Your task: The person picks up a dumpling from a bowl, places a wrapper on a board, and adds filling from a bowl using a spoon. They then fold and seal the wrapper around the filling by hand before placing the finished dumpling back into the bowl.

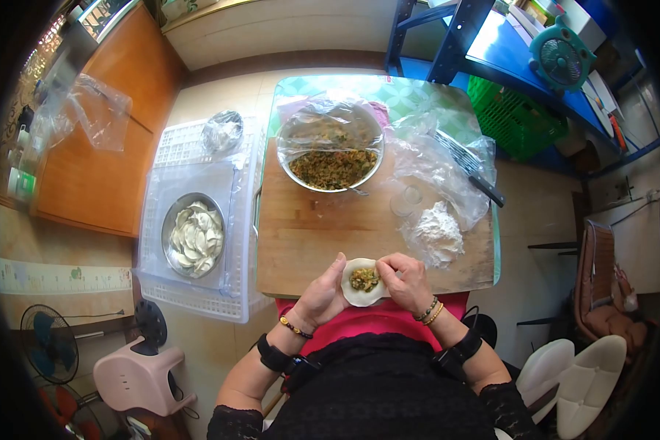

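A round white dough wrapper (357, 296) with a mound of chopped filling (364, 279) on it is held near the front edge of the wooden board (330, 235). My left hand (324, 295) supports the wrapper from the left, thumb up beside it. My right hand (405, 281) pinches the wrapper's right edge. Farther back on the board is a metal bowl of filling (334, 169), partly covered by clear plastic. To the right lie a heap of white flour (437, 233) and a small glass (405, 199).
At the left, a metal bowl of dumplings (196, 236) stands on a white crate (231, 304). A dark-handled tool (486, 190) lies on plastic at the right. Beyond are a green basket (517, 117), a pink stool (136, 375) and fans.
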`<state>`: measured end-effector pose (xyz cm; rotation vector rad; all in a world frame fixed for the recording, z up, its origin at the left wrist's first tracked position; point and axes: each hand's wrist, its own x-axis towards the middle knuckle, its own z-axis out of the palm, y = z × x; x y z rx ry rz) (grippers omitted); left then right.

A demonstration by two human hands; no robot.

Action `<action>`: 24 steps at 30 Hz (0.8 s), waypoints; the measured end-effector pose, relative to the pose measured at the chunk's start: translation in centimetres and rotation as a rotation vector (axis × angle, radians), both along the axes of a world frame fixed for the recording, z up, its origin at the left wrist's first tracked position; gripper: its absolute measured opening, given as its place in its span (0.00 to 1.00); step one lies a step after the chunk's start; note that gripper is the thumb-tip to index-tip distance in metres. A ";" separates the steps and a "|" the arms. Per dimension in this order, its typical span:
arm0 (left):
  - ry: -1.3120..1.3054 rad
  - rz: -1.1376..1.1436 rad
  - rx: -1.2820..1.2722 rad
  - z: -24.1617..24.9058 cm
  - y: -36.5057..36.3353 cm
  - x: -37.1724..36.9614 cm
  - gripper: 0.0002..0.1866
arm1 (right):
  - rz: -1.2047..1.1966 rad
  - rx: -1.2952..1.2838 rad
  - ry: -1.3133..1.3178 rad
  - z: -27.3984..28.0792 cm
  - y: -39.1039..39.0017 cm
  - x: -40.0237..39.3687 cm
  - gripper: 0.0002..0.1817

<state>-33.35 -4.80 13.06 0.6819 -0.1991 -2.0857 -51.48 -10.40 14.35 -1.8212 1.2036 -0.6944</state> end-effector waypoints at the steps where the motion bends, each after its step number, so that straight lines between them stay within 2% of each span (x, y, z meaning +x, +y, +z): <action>1: 0.003 -0.008 0.006 0.2 0.0 0.0 0.34 | 0.001 0.001 -0.001 0.0 0.0 0.0 0.11; 12: -0.090 -0.062 0.025 0.5 -0.4 -0.1 0.32 | -0.016 0.254 -0.020 -0.1 0.0 -0.4 0.09; 18: -0.215 -0.075 0.047 0.0 -0.4 -0.4 0.31 | 0.062 0.184 -0.030 -0.8 0.2 -0.4 0.08; 24: -0.321 -0.191 -0.058 0.0 -0.5 -0.2 0.32 | 0.153 0.105 -0.063 -0.3 0.4 -0.2 0.07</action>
